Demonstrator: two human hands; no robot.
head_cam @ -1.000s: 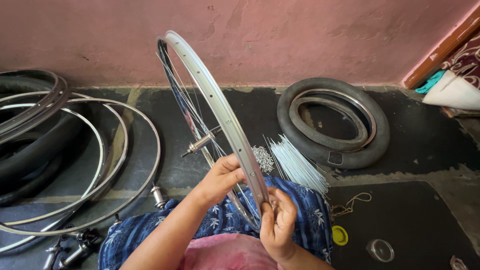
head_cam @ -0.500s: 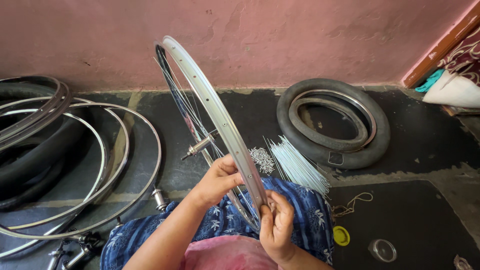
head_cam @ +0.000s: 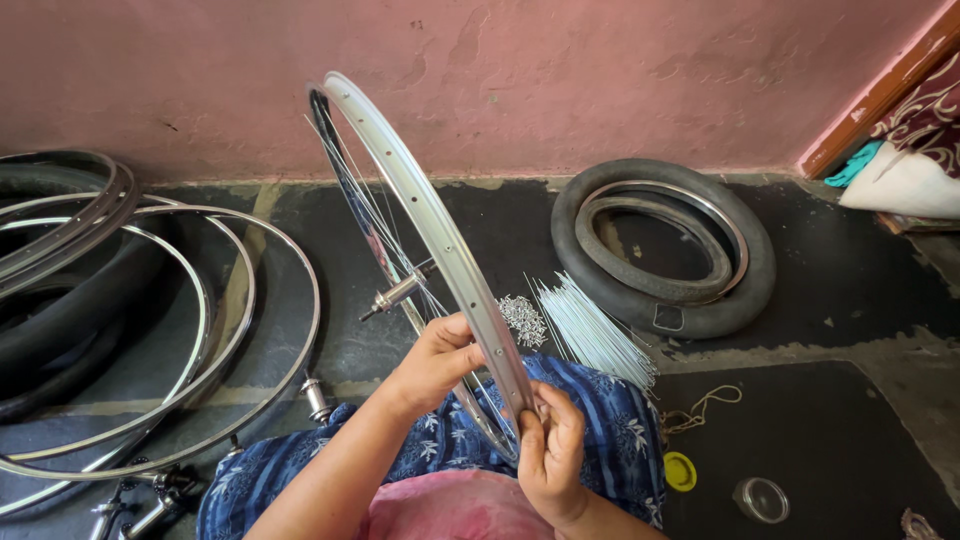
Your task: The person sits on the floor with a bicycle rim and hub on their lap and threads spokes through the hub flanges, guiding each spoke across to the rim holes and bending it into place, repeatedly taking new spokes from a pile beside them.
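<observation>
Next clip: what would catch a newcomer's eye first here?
A silver bicycle wheel rim stands upright at centre, with the left hand and right hand on its lower edge. A bundle of loose spokes lies on the floor just right, before a black tyre.

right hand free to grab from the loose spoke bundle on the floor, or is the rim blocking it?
Probably yes. The spoke bundle lies on the floor on the right side of the rim, the same side as the right hand, with only the blue-clad knee between. But that hand is pinching the rim, so it must let go first.
</observation>
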